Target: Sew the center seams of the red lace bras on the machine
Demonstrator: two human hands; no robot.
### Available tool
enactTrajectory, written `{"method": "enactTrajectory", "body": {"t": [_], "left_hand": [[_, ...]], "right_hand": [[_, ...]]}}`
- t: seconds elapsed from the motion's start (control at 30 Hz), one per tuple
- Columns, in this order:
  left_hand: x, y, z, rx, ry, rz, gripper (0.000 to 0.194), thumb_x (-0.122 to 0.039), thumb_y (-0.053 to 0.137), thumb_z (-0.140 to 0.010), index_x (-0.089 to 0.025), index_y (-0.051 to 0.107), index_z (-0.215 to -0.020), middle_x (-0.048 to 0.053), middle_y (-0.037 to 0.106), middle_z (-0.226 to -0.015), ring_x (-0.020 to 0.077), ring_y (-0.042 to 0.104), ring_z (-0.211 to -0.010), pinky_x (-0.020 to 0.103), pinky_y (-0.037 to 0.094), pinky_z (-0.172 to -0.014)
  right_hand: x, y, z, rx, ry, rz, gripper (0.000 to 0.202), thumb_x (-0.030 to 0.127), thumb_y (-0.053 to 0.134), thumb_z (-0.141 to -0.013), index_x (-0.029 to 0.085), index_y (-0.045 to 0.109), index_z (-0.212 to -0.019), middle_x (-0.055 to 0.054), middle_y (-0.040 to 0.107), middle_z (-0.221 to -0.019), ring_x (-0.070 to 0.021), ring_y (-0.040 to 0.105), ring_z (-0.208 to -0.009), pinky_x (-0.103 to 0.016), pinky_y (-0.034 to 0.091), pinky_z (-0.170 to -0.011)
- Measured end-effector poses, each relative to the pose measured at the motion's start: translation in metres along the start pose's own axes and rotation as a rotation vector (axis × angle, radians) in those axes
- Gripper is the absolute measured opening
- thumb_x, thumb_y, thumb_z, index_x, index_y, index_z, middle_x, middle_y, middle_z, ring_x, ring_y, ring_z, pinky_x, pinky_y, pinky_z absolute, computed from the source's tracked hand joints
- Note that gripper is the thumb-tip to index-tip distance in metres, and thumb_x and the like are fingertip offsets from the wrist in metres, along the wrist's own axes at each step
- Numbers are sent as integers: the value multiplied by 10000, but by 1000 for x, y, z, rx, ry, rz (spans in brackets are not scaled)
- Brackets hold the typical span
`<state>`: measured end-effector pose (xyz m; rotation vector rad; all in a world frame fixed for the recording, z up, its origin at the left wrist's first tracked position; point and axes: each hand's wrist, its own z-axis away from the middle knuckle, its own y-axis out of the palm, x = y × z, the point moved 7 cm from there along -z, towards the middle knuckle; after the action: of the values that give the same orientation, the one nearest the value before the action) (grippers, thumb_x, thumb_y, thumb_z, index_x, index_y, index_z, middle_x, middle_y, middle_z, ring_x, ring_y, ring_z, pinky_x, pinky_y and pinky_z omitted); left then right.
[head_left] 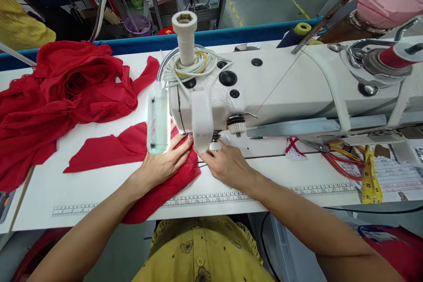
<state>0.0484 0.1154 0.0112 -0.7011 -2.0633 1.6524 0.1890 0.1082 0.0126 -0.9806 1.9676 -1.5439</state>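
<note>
My left hand [167,163] lies palm down, fingers loosely spread and pressing on the red fabric piece [180,185] at the head of the white sewing machine [284,92], without gripping it. My right hand [229,165] is partly curled on the other side of the needle area, its fingertips near the fabric's edge; the machine head partly hides them, so I cannot tell whether they pinch anything. The red piece lies flat on the white table [109,189], running from the machine head toward my body, over part of the printed ruler scale [205,199]. A crumpled red fabric pile [76,88] sits to the left. Scissors [345,153] and a yellow tape measure [371,180] are on the right, and a red thread spool [393,56] stands on the machine.
</note>
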Motion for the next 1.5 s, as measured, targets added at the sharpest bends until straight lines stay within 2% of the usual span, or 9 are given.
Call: {"method": "enactTrajectory", "body": {"t": [0.3,0.63,0.8,1.0,1.13,1.23,1.3,1.4,1.5], "left_hand": [[3,1,0,-2,-6,64,389,-314,466,-1010,-276,591,-1377,91,696,-1163,269,637,-963,614,301,-1100],[11,4,-7,40,-11,128,352,-307,444,-1011,-285,637,-1305,72,689,-1060,243,645,-924,517,396,-1049],[6,-6,-5,-17,0,83,367,-222,443,-1007,-217,596,-1340,107,693,-1156,287,635,-1033,562,385,-1050],[12,-4,1,-78,22,134,404,-121,414,-992,-221,585,-1344,90,715,-1191,274,639,-1114,571,400,-1062],[13,-11,1,-128,118,2,427,-85,396,-987,-243,620,-1315,58,703,-1235,261,640,-1134,492,467,-1020],[-8,-22,6,-227,301,-129,375,-73,480,-962,-246,668,-1236,29,702,-1262,226,645,-1142,402,484,-1023],[-22,-25,10,-241,343,-175,372,-45,514,-935,-210,670,-1231,52,708,-1258,210,660,-1109,348,502,-981],[-26,-19,9,-122,191,-159,431,-26,471,-930,-132,605,-1326,142,667,-1318,256,666,-1093,371,525,-874],[-23,-13,8,-25,81,-122,490,2,411,-925,-123,563,-1373,156,679,-1283,277,661,-1080,393,518,-822]], "right_hand": [[0,0,0,-17,-1,6,220,-8,504,-810,182,614,-829,-69,593,-794,-201,455,-831,-310,235,-547],[-3,4,-1,29,25,23,225,11,509,-834,185,651,-825,-84,618,-844,-212,483,-878,-307,279,-538],[-5,4,-1,37,56,26,266,2,526,-825,182,673,-955,-79,657,-1005,-207,476,-915,-308,306,-538],[-4,4,-1,59,54,25,329,-29,522,-797,178,669,-1007,-76,652,-968,-211,476,-910,-306,286,-531],[-4,5,-1,54,54,27,336,-24,531,-795,185,677,-1014,-83,658,-949,-213,485,-896,-304,283,-535],[-3,4,-1,32,48,33,296,-13,527,-802,183,677,-966,-82,641,-873,-215,491,-892,-309,284,-545],[-3,3,-2,19,42,43,278,-3,519,-813,184,675,-947,-78,632,-847,-210,493,-879,-309,284,-549],[-3,4,-2,10,38,61,272,6,525,-812,186,675,-950,-71,626,-826,-204,494,-863,-304,291,-553],[-3,4,-2,8,44,65,289,-3,530,-794,186,679,-953,-68,622,-816,-206,495,-862,-301,291,-546]]}}
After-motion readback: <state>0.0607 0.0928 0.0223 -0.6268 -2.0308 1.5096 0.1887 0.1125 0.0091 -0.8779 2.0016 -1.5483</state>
